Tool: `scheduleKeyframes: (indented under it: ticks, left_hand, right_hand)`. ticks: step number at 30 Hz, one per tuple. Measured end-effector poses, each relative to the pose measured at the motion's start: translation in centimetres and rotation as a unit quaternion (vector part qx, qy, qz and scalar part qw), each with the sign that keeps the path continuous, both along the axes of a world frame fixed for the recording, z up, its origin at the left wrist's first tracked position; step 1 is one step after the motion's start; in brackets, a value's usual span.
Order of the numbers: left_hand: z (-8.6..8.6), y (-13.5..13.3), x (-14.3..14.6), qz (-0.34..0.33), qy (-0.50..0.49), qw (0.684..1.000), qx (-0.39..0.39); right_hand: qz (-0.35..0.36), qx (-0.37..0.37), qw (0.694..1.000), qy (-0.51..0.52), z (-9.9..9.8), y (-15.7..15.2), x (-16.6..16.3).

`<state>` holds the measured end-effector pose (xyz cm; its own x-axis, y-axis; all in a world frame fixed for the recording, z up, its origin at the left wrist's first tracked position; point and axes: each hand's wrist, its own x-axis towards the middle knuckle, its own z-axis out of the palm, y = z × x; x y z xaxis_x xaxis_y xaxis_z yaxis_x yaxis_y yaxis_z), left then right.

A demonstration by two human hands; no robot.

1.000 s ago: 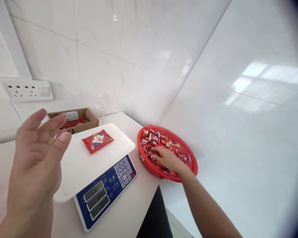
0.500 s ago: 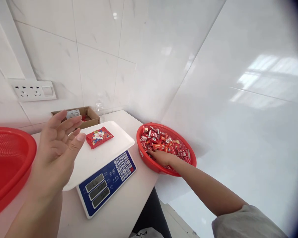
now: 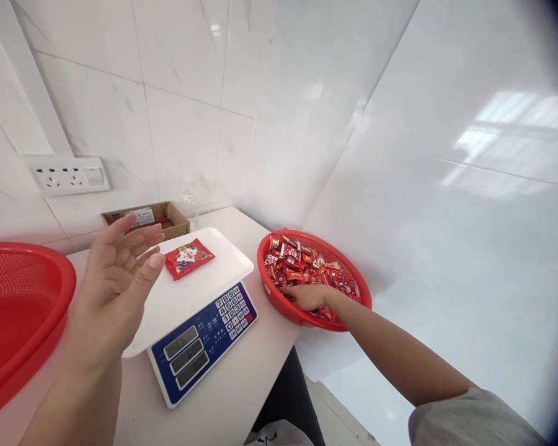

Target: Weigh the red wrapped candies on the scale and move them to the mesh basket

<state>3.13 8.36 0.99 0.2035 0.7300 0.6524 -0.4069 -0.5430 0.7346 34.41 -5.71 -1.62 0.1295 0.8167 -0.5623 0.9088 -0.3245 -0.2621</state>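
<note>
The right hand (image 3: 312,297) has its fingers (image 3: 291,288) curled down among the wrapped sweets (image 3: 307,263) heaped in the red basket (image 3: 279,303); whether they have pinched one I cannot tell. The left hand (image 3: 116,285) is raised and loosely open, holding nothing. It floats off the near corner of the white tray (image 3: 214,272), apparently so as not to press on the scale (image 3: 204,341). Just beyond its fingertips a red packet (image 3: 188,258) lies flat on the tray. A second red basket (image 3: 18,291) sits outside that hand, and a cardboard box (image 3: 146,218) stands behind.

R hand (image 3: 307,296) slid twd near rim of sweets basket (image 3: 286,311).
</note>
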Motion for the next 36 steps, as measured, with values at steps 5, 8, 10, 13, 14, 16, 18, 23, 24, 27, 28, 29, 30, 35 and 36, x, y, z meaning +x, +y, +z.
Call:
scheduleKeyframes:
  ticks: [5,8,10,13,14,16,18,23,24,27,28,29,30,35,36]
  left_hand:
    - [-0.3,-0.2,0.5,0.001,0.070,0.998,-0.010]
    - [-0.3,-0.5,0.7,0.007,0.109,0.994,-0.012]
    - [-0.2,-0.6,0.8,0.012,0.121,0.993,-0.004]
    - [-0.2,-0.7,0.7,0.024,0.128,0.991,0.008]
    - [-0.2,-0.7,0.7,0.028,0.128,0.991,0.010]
    - [-0.2,-0.5,0.5,0.031,0.123,0.992,0.010]
    - [-0.1,-0.4,0.3,0.035,0.117,0.993,0.010]
    - [0.1,-0.1,0.2,0.046,0.114,0.992,0.010]
    - [0.0,0.0,0.2,0.046,0.116,0.992,0.007]
    - [-0.1,-0.1,0.3,0.043,0.125,0.991,0.004]
    - [-0.2,-0.1,0.3,0.041,0.128,0.991,0.005]
    - [-0.2,-0.1,0.3,0.040,0.131,0.991,0.007]
    - [-0.2,-0.2,0.4,0.039,0.133,0.990,0.009]
    - [0.1,-0.6,0.4,0.035,0.151,0.988,0.007]
    - [0.2,-0.7,0.4,0.034,0.155,0.987,0.005]
  right_hand:
    - [-0.032,0.020,0.998,-0.046,-1.9,0.2,-0.2]
    - [-0.057,0.063,0.994,-0.072,-3.1,0.1,-0.1]
    - [-0.057,0.088,0.991,-0.076,-3.7,0.1,0.1]
    - [-0.045,0.109,0.991,-0.060,-3.9,0.3,0.9]
    - [-0.042,0.115,0.991,-0.051,-3.8,0.3,1.2]
    - [-0.044,0.130,0.990,-0.034,-3.4,0.1,1.8]
    - [-0.057,0.150,0.987,-0.019,-2.9,-0.2,2.4]
    - [-0.139,0.227,0.964,0.019,-1.4,-1.4,3.9]
    - [-0.160,0.247,0.955,0.028,-1.2,-1.6,4.2]
    - [-0.221,0.306,0.924,0.060,-0.7,-2.0,4.9]
    - [-0.240,0.324,0.912,0.073,-0.6,-2.0,5.1]
    - [-0.257,0.339,0.901,0.086,-0.5,-2.1,5.3]
    - [-0.272,0.352,0.890,0.100,-0.5,-2.1,5.4]
    - [-0.315,0.380,0.858,0.141,-0.6,-2.2,5.4]
    - [-0.319,0.385,0.855,0.138,-0.6,-2.2,5.4]
